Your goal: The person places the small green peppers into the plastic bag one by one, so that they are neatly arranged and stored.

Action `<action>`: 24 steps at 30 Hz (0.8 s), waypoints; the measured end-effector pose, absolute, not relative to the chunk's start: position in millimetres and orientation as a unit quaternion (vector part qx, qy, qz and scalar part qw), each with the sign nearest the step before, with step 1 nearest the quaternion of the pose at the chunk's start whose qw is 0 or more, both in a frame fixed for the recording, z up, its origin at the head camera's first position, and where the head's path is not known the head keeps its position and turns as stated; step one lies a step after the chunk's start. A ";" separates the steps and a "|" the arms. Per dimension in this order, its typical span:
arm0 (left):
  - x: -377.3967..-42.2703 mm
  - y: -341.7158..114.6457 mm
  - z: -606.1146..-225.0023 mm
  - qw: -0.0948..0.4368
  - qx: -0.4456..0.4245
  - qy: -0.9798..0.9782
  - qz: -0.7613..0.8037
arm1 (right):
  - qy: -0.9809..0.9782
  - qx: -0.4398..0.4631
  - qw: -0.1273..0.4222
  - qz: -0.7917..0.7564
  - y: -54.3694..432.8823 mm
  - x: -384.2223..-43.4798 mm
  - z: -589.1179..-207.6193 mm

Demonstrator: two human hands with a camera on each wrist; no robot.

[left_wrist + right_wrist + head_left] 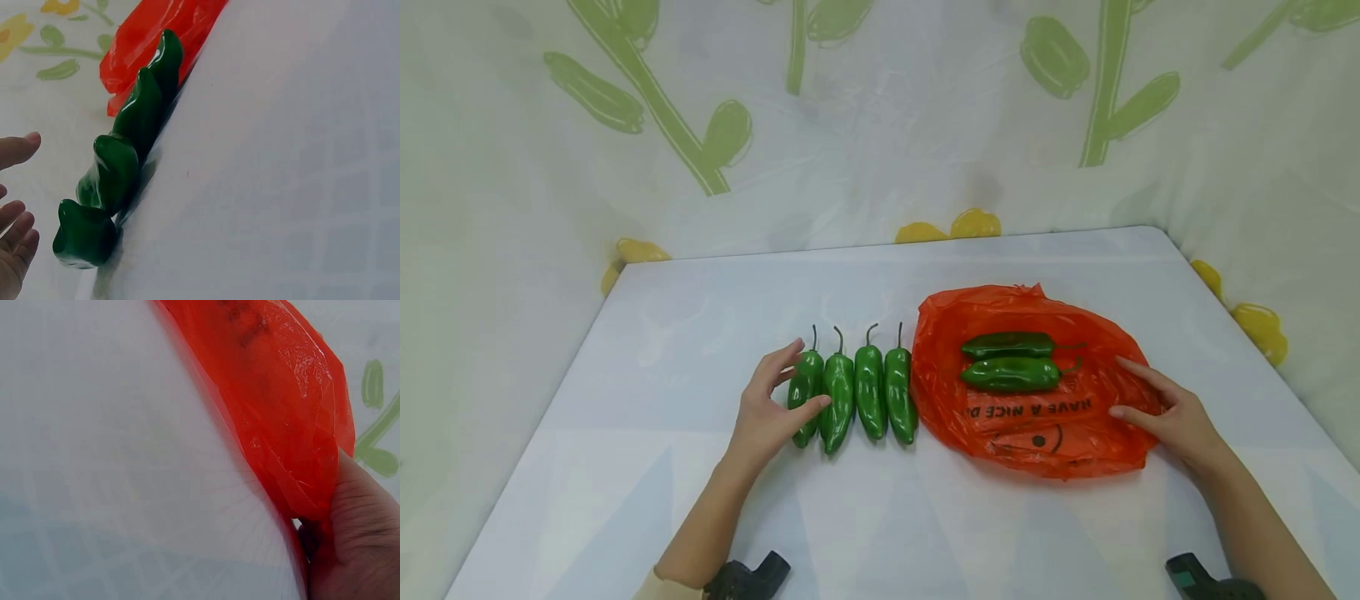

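Observation:
Several glossy green chili peppers stand side by side in a row on the table, stems pointing away. My left hand (766, 414) is around the leftmost pepper (806, 392), fingers beyond it and thumb over the second pepper (838, 398). In the left wrist view, spread fingers (17, 234) show beside the row with a gap to the peppers. To the right lies a red plastic bag (1037, 454), its mouth spread wide, with two peppers (1011, 375) lying on it. My right hand (1183, 423) holds the bag's right edge, thumb and index finger over the rim; its other fingers are hidden.
The row's rightmost pepper (900, 400) lies right at the bag's left edge. Behind the white table (760, 283) hangs a pale cloth (887, 125) with green leaf prints. Dark wrist devices (748, 577) show at the bottom of the head view.

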State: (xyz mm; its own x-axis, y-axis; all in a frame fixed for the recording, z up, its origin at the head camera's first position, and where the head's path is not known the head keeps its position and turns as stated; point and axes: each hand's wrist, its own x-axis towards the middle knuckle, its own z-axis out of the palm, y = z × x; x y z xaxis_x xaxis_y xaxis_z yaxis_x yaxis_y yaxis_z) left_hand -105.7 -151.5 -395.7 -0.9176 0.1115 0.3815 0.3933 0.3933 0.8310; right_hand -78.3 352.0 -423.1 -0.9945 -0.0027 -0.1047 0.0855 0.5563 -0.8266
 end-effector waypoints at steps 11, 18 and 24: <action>-112.5 -160.3 -407.6 0.093 -0.086 -0.827 -0.547 | 0.884 0.029 0.056 -0.463 355.4 -79.0 -425.2; -114.4 -163.1 -418.7 0.065 -0.070 -0.826 -0.555 | 0.880 0.024 0.054 -0.472 354.2 -78.9 -426.7; -117.0 -163.5 -423.9 0.010 -0.044 -0.839 -0.542 | 0.882 0.027 0.057 -0.466 353.6 -79.1 -424.3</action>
State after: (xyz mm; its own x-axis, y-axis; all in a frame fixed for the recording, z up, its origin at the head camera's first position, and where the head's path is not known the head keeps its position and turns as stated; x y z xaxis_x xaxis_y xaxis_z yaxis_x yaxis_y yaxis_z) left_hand -117.0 -163.5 -423.9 -0.9959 0.0628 0.0652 0.0853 0.4084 0.9088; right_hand -79.1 353.6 -424.3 -0.9922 -0.0053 -0.1249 0.1002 0.5634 -0.8201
